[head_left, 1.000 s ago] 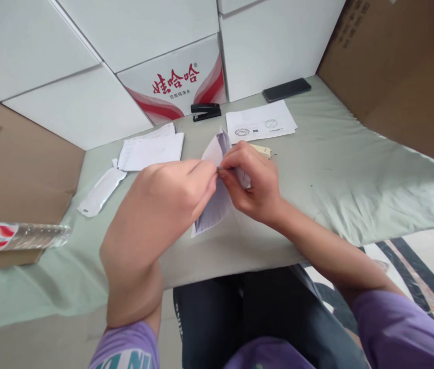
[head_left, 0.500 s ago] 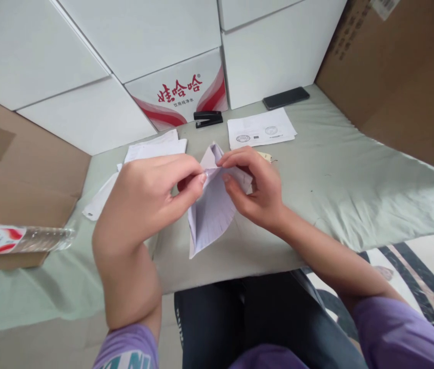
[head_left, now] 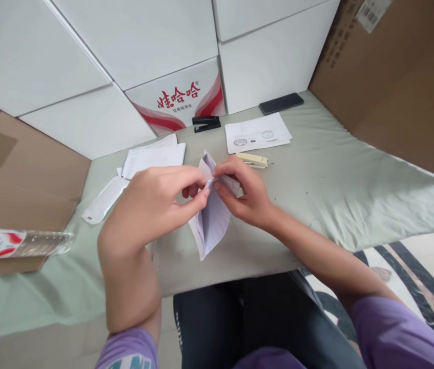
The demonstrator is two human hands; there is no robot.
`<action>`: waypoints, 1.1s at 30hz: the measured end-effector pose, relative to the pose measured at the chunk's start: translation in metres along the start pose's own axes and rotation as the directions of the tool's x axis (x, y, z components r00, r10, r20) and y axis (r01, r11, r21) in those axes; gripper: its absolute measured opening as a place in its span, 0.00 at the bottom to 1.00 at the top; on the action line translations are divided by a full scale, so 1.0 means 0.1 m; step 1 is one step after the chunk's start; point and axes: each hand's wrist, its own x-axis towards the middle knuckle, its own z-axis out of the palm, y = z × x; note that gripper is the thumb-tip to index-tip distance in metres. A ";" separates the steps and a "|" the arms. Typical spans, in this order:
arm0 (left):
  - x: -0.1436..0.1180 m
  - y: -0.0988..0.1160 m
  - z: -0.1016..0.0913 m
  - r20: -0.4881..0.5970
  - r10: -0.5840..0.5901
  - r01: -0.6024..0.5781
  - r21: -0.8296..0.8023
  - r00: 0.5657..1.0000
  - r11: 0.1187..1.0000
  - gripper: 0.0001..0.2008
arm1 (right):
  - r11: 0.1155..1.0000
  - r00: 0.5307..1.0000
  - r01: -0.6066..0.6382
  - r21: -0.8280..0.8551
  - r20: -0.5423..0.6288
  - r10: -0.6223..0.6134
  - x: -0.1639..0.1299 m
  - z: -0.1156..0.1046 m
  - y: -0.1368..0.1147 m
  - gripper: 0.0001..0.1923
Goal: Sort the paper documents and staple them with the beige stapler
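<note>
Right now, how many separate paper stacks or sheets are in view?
3: folded paper bundle pinched between left hand and right hand; stack lying far-left; stamped sheet far-right, near stapler. More may hide underneath.

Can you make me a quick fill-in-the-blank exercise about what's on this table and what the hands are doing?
1. Both the left hand and the right hand pinch the top of a folded bundle of ____.
2. The black stapler sits in front of a white box printed with ____ lettering.
3. The dark phone lies on the table beyond the stamped sheet, on the person's ____ side.
4. A clear plastic ____ lies on its side at the far left.

Missing words: papers; red; right; bottle
</note>
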 end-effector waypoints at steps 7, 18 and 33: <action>0.01 -0.04 -0.01 -0.005 -0.041 0.042 0.013 0.999 0.999 0.09 | 0.997 0.997 -0.074 0.019 0.015 0.074 -0.02 0.00 0.00 0.05; 0.00 -0.16 -0.03 0.066 0.103 -0.088 -0.202 0.992 0.975 0.08 | 0.996 0.997 0.073 0.044 0.020 -0.074 -0.04 0.04 -0.01 0.07; -0.06 -0.15 -0.16 0.149 0.160 -0.121 -0.241 0.976 0.963 0.09 | 0.955 0.952 0.296 0.026 0.075 -0.297 -0.10 0.07 -0.03 0.12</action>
